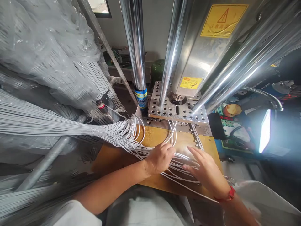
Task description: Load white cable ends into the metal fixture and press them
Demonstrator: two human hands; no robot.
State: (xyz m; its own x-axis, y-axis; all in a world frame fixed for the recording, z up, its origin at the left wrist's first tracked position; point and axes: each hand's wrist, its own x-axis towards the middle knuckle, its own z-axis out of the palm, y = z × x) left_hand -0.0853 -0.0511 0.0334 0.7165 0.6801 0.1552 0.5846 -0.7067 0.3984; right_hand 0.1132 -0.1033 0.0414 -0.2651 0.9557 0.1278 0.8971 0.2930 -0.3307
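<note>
A thick bundle of thin white cables (70, 128) runs in from the left and fans out over a yellow-brown work board (152, 135). My left hand (161, 157) rests on the board with its fingers curled round some of the cable ends. My right hand (207, 171) lies flat over the spread cables (181, 163), fingers stretched out and pointing left. A red band sits on that wrist (229, 194). Just beyond the hands, a few cables loop up toward a perforated metal plate (178, 108) of a press.
Chrome columns (136, 44) and a steel housing with yellow warning labels (223, 20) rise behind the plate. Plastic-wrapped cable bundles (47, 47) fill the left. A small bottle (103, 108) stands beside them. A bright lamp (265, 130) on a flexible arm shines at the right.
</note>
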